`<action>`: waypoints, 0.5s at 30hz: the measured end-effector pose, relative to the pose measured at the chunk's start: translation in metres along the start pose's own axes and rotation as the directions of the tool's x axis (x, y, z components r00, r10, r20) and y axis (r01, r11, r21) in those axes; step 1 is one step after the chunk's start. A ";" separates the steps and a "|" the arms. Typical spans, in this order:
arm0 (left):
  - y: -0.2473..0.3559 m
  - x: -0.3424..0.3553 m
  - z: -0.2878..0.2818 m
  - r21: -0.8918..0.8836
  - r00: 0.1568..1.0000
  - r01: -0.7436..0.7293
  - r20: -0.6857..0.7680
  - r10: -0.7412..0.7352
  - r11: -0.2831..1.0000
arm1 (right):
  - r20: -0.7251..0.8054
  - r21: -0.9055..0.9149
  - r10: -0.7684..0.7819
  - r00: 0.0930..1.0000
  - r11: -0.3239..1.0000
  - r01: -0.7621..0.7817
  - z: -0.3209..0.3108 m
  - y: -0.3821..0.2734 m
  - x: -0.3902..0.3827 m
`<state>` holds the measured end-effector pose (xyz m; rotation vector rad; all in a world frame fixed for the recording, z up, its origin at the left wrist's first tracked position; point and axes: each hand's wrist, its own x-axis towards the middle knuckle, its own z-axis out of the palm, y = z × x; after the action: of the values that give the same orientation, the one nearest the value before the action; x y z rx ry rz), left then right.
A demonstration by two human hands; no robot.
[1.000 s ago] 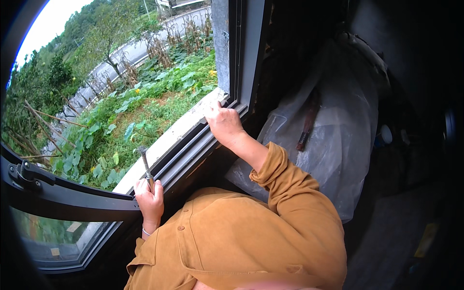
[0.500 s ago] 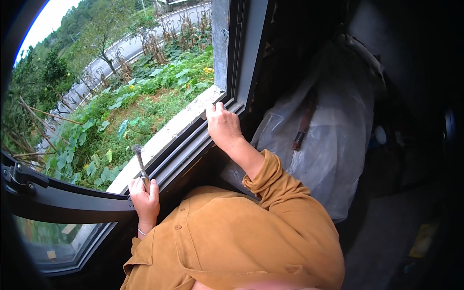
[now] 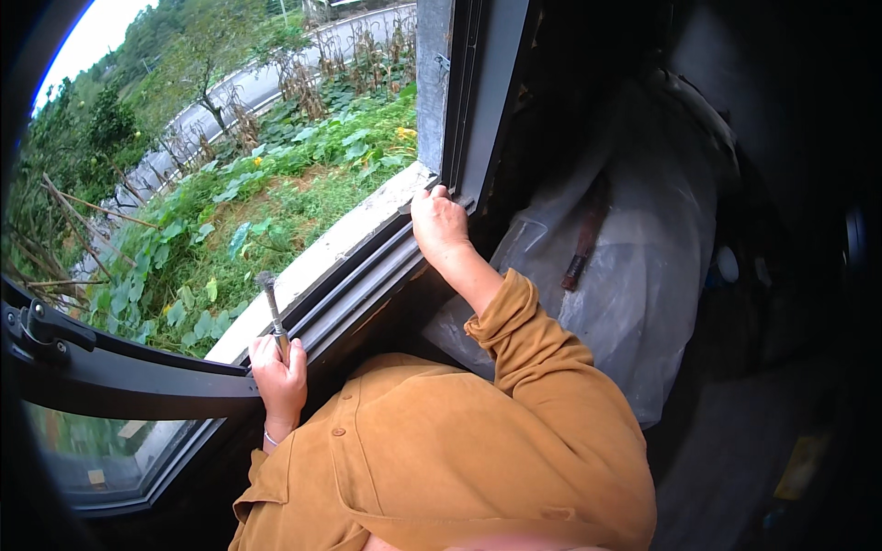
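My left hand point(image 3: 278, 372) is closed round a slim brush-like tool point(image 3: 276, 314) with a metal shaft and a fuzzy grey tip, held upright at the inner edge of the open window beside the sash point(image 3: 138, 372). My right hand point(image 3: 440, 225) rests on the sill track point(image 3: 350, 296) close to the right corner of the frame. Its fingers are curled over something small and dark that I cannot make out. Beyond the track is a pale outer ledge point(image 3: 322, 246), and the dark frame point(image 3: 487, 87) rises on the right.
Translucent plastic sheeting point(image 3: 643, 303) covers something bulky to my right, with a reddish-brown stick-like object point(image 3: 583, 248) on it. Behind it is a small pale round item point(image 3: 726, 264) in shadow. Outside are green plants, dry stalks and a paved road point(image 3: 253, 83).
Since half a second ago my right hand has shifted slightly along the track toward the frame's corner. My left hand keeps its hold on the tool. The view has moved a little.
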<state>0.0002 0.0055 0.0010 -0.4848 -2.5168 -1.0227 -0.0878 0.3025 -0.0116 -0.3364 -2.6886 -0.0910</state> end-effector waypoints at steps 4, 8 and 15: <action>0.000 0.001 0.001 -0.002 1.000 -0.021 -0.003 0.021 1.000 | 0.016 -0.038 -0.041 0.999 0.998 0.041 -0.001 0.001 0.000; 0.000 0.001 0.001 0.004 1.000 -0.015 -0.004 0.015 1.000 | 0.031 -0.086 -0.108 0.994 0.990 0.110 -0.011 0.003 -0.003; 0.000 0.001 0.000 0.004 1.000 -0.016 0.007 0.016 1.000 | 0.006 -0.090 -0.179 0.984 0.980 0.179 -0.025 -0.001 -0.006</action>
<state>-0.0004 0.0059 0.0016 -0.5076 -2.5160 -1.0116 -0.0726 0.2975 0.0086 -0.1207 -2.7125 -0.2674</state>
